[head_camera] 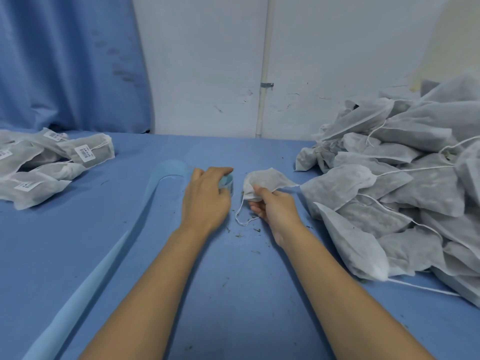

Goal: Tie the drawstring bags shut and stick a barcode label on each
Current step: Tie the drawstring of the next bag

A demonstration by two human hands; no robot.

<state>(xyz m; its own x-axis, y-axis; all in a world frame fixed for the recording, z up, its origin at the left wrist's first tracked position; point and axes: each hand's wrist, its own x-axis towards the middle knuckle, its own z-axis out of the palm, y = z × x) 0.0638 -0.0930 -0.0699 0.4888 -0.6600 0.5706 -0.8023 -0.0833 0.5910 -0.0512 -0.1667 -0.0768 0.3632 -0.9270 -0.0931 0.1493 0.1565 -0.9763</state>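
White non-woven fabric makes up the small drawstring bag (267, 179) that our right hand (276, 207) pinches by its gathered neck, low over the blue cloth-covered bench (233, 281), with its cord loop (242, 216) dangling down to the cloth. Our left hand (205, 198) lies over the pale blue label roll (226, 184), fingers curled round it; the roll's pale blue backing strip (166, 172) trails away to the near left. A heap of unlabelled white bags (389, 183) sits on the right, and a pile of labelled bags (85, 154) on the far left. Whether the knot is tied we cannot tell. To label well, we should lay the bag flat, smooth one face, peel a single label cleanly and press it down clear of the cord.
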